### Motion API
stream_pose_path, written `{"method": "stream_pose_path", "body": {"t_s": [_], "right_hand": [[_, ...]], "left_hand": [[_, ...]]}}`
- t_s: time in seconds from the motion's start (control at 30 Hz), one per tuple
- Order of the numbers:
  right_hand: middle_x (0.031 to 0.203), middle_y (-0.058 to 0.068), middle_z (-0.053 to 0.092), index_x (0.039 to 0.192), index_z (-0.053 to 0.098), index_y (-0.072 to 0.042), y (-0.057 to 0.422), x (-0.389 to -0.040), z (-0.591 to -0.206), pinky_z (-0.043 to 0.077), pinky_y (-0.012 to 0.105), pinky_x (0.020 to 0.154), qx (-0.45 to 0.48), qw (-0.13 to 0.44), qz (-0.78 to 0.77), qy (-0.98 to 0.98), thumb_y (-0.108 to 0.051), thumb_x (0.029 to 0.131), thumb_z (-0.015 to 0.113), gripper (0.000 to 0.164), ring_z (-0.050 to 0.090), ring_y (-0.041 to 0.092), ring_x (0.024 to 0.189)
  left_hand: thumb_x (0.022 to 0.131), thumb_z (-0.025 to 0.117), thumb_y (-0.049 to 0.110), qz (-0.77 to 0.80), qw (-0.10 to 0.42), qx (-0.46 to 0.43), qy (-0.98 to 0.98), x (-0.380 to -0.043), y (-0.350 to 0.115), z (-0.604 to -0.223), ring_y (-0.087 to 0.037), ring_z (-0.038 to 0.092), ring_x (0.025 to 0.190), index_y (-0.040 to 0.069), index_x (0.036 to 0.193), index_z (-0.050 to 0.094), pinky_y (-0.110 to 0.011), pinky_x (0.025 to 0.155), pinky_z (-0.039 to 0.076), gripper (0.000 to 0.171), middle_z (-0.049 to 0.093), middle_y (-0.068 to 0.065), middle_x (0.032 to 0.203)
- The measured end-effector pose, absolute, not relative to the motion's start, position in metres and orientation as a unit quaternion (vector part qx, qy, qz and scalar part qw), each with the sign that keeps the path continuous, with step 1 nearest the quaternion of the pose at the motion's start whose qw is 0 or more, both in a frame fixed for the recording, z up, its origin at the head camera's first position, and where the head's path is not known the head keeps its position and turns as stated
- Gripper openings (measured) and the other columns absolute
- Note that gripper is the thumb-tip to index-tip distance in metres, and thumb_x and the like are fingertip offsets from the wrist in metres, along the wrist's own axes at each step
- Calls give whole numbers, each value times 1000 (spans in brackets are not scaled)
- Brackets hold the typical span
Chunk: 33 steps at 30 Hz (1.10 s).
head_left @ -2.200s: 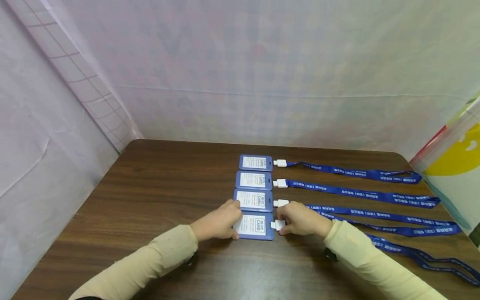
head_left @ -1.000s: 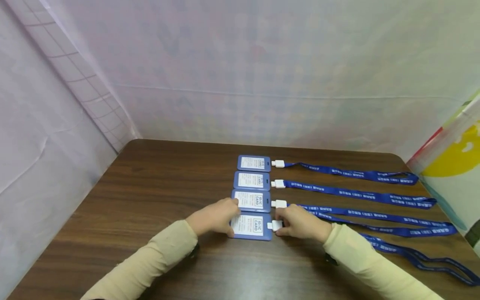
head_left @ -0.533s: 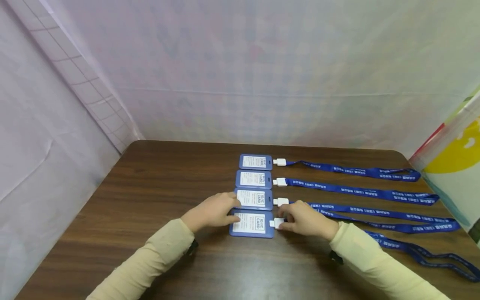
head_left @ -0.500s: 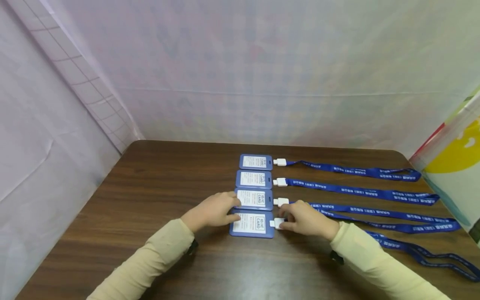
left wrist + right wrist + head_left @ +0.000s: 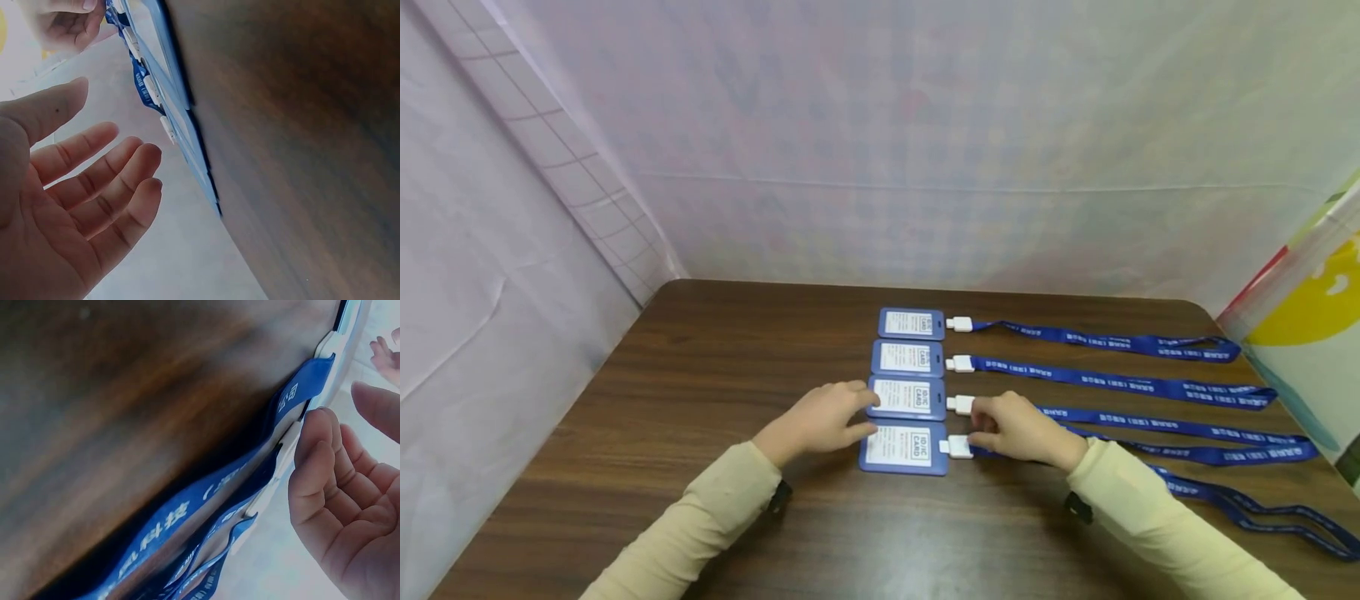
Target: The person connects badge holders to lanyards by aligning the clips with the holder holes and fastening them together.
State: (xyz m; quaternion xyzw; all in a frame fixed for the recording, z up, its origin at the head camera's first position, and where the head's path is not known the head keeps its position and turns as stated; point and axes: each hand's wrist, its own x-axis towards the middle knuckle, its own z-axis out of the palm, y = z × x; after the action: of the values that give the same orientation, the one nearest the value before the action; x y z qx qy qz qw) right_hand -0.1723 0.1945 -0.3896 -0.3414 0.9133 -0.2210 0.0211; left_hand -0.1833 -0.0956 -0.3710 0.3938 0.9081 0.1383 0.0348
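Note:
Several blue ID badge holders lie in a column on the table, the nearest badge holder (image 5: 904, 448) at the front. Each has a white clip at its right, with a blue lanyard running off rightward. My left hand (image 5: 816, 421) hovers at the left of the two nearest holders; in the left wrist view its fingers (image 5: 103, 206) are relaxed and hold nothing. My right hand (image 5: 1018, 429) is above the front lanyard, just right of the front white clip (image 5: 959, 447). In the right wrist view its fingers (image 5: 315, 481) are loosely bent, thumb apart, with nothing between them.
The second (image 5: 907, 397), third (image 5: 907, 357) and farthest badge holders (image 5: 912, 323) line up behind the front one. Their lanyards stretch toward the table's right edge; the front lanyard (image 5: 1232, 500) loops near it. White cloth (image 5: 880, 150) hangs behind the brown table (image 5: 737, 350).
Both hands have come off the front badge holder and its clip: the left has drawn back leftward, the right has let go of the clip and shifted slightly right. The front holder has barely moved.

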Motion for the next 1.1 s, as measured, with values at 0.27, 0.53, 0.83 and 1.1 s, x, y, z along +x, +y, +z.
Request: {"method": "stream_pose_path", "body": {"t_s": [0.27, 0.53, 0.83, 1.1], "right_hand": [[56, -9, 46, 82, 52, -7, 198, -183, -388, 35, 20, 42, -347, 9, -235, 908, -15, 75, 74, 25, 39, 1, 47], [60, -7, 49, 97, 59, -4, 196, -195, -387, 39, 23, 47, -286, 68, -205, 934, -16, 77, 73, 28, 44, 7, 50], [62, -5, 50, 101, 60, 0, 191, -204, -387, 39, 24, 49, -278, 76, -187, 939, -19, 76, 74, 35, 45, 8, 54], [62, -3, 51, 95, 60, 0, 192, -212, -391, 39, 24, 50, -279, 96, -184, 938, -18, 75, 74, 31, 45, 9, 54]], "left_hand": [[86, 64, 25, 135, 26, 393, 909, -182, -97, -370, -18, 60, 81, 3, 113, 61, -30, 68, 51, 36, 61, -9, 97], [86, 64, 26, 132, 21, 394, 909, -183, -98, -370, -19, 60, 82, 4, 115, 60, -31, 68, 51, 37, 61, -8, 98], [86, 64, 25, 133, 18, 396, 908, -183, -100, -370, -18, 60, 82, 4, 116, 59, -30, 69, 51, 37, 61, -7, 98], [86, 64, 25, 138, 21, 393, 909, -186, -101, -369, -18, 60, 83, 3, 116, 59, -31, 69, 51, 38, 61, -9, 100]]}}
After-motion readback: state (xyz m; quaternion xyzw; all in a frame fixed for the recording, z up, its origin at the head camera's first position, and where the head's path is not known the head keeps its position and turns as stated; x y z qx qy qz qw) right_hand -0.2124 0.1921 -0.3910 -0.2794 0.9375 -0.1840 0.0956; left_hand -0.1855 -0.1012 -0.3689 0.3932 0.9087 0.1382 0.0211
